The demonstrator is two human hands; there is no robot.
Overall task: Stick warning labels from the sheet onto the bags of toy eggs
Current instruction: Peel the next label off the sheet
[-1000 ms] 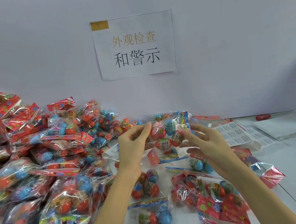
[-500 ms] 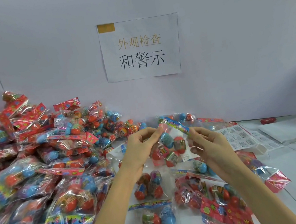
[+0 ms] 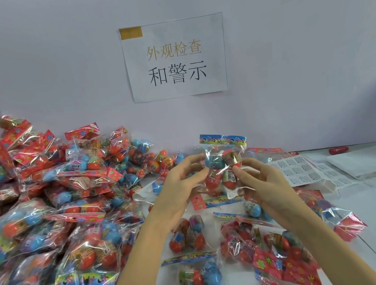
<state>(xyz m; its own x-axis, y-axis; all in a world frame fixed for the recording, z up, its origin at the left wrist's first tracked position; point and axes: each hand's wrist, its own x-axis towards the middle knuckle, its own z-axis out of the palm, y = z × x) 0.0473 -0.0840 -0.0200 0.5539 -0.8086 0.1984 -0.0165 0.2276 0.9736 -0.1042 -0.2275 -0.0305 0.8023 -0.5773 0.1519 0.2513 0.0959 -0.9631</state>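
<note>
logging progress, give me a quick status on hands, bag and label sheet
Left hand and right hand both pinch one bag, held upright. Label sheet flat to the right, untouched. Nothing in the way.

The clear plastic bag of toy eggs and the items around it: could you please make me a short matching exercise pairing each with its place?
Things:
1. clear plastic bag of toy eggs with a blue header
2. white sheet of warning labels
3. white paper sign with Chinese characters
4. big heap of bagged eggs

Places:
A. on the wall
B. far left of the table
C. held up in both hands
D. flat on the table, right of the hands

Pairs: 1-C, 2-D, 3-A, 4-B
</note>
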